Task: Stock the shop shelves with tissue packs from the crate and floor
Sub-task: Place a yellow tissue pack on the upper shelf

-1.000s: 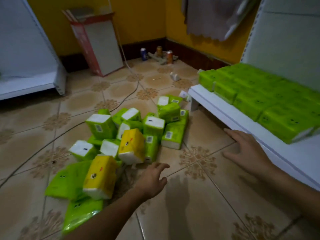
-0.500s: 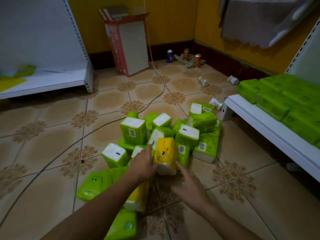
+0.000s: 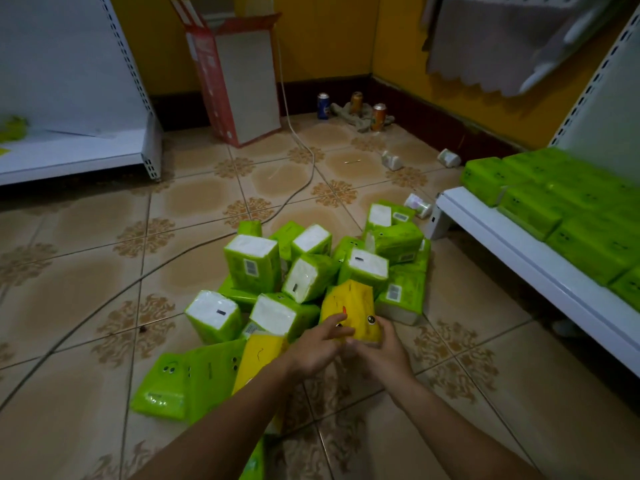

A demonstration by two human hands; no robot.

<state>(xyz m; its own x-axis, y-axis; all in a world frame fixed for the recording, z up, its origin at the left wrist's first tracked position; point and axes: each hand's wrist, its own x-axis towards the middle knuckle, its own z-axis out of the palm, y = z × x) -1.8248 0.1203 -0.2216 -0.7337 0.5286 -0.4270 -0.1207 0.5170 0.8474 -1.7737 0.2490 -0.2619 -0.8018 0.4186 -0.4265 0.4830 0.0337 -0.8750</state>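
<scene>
A heap of green tissue packs [image 3: 252, 268] lies on the tiled floor in the middle. A yellow tissue pack [image 3: 353, 306] with a cartoon face stands at the heap's near edge. My left hand [image 3: 318, 348] grips its left side and my right hand [image 3: 381, 348] grips its right lower corner. A second yellow pack [image 3: 258, 358] lies under my left forearm. At the right, a white shelf [image 3: 519, 258] carries rows of green packs [image 3: 571, 216].
A second white shelf unit [image 3: 79, 154] stands at the far left. An open red and white carton [image 3: 235, 81] stands by the back wall, with three drink cans [image 3: 356, 105] and a rag in the corner. A white cable [image 3: 298, 140] runs across the tiles.
Both hands have closed in on the standing yellow pack and now grip it from either side. My view has swung left, away from the right shelf.
</scene>
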